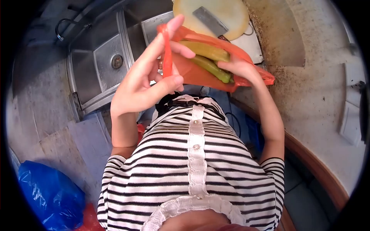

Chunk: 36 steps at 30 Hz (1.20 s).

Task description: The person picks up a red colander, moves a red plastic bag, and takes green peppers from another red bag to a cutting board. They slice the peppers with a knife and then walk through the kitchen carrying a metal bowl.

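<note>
An orange-red plastic bag (pixel 208 80) hangs in front of my body with its mouth spread wide. Inside it lie long yellow-green peppers (pixel 206 50), at least two side by side. My left hand (pixel 148 75) is at the bag's left side with fingers apart, and a bag handle (pixel 167 54) runs across them, so the hand holds the bag up. From the right, my right hand (pixel 241 69) reaches into the mouth, its fingers at the peppers' right ends. Part of its grip is hidden by the bag and peppers.
A steel double sink (pixel 122 42) with a tap (pixel 61 32) stands at the upper left. Beyond the bag, a cleaver (pixel 210 20) lies on a round cutting board (pixel 237 17). A blue plastic bag (pixel 50 192) sits at the lower left, and a stained counter (pixel 308 82) runs along the right.
</note>
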Motion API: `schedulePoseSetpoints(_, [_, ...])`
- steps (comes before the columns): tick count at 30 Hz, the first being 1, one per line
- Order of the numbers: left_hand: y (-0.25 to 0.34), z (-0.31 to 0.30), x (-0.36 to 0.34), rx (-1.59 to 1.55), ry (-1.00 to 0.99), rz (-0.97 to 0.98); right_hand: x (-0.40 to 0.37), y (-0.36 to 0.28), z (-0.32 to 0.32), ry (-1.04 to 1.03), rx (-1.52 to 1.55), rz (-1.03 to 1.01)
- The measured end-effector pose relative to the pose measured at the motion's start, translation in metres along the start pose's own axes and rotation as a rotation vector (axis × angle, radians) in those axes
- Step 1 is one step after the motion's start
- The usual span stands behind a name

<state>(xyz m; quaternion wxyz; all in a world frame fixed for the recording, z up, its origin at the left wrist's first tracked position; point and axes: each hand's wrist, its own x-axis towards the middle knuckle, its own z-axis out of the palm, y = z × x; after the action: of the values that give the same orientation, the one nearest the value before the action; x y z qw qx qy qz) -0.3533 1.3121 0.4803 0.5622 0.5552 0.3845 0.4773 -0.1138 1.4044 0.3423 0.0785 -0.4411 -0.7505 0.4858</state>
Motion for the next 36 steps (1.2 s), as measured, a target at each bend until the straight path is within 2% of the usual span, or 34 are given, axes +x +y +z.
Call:
schedulePoseSetpoints(1, [0.008,-0.001,0.001,0.032,-0.028,-0.008,0.002,0.000,-0.001,0.007,0.128,-0.061])
schedulePoseSetpoints(3, [0.006,0.000,0.000,0.037,0.038,0.025,-0.029,-0.070,-0.017,0.069,0.065,0.024])
schedulePoseSetpoints(5, [0.002,-0.001,-0.003,0.035,0.082,0.046,-0.051,-0.091,-0.024,0.035,-0.349,0.063])
schedulePoseSetpoints(7, [-0.001,-0.002,-0.004,0.027,0.096,0.065,-0.089,-0.113,-0.028,0.211,-0.485,-0.170])
schedulePoseSetpoints(11, [-0.003,-0.005,-0.007,0.049,0.074,0.075,-0.147,-0.125,-0.090,0.142,-0.344,-0.167])
schedulePoseSetpoints(13, [0.000,-0.006,-0.006,0.085,0.048,0.061,-0.179,-0.113,-0.115,0.296,-0.309,-0.149])
schedulePoseSetpoints(15, [0.000,-0.006,-0.005,0.094,0.041,0.065,-0.203,-0.082,-0.129,0.426,-0.034,-0.205])
schedulePoseSetpoints(18, [0.001,-0.004,-0.002,0.110,0.018,0.070,-0.182,-0.043,-0.127,0.627,0.360,-0.248])
schedulePoseSetpoints(21, [0.006,-0.001,0.000,0.131,0.004,0.057,-0.096,-0.029,-0.107,0.499,0.790,-0.232])
schedulePoseSetpoints(22, [0.009,0.000,0.000,0.132,0.001,0.054,-0.067,-0.019,-0.094,0.599,1.019,-0.075])
schedulePoseSetpoints(23, [0.012,0.001,0.001,0.124,-0.002,0.045,-0.035,0.014,-0.091,0.457,1.186,0.012])
schedulePoseSetpoints(27, [0.018,0.004,0.000,0.117,0.019,0.023,0.065,0.067,-0.067,0.327,1.454,0.132])
schedulePoseSetpoints(29, [0.021,0.003,-0.001,0.106,0.012,0.007,0.090,0.083,-0.058,0.347,1.335,0.133])
schedulePoseSetpoints(32, [0.020,0.005,-0.003,0.096,0.025,0.045,0.087,0.078,-0.060,0.522,0.688,0.377])
schedulePoseSetpoints(34, [0.017,0.009,-0.001,0.117,0.038,0.079,0.078,0.078,-0.072,0.659,0.109,0.181])
schedulePoseSetpoints(35, [0.015,0.011,-0.001,0.125,0.044,0.098,0.071,0.070,-0.081,0.643,0.106,0.074])
schedulePoseSetpoints(36, [0.012,0.011,0.001,0.130,0.041,0.124,0.044,0.016,-0.086,0.522,0.290,-0.063])
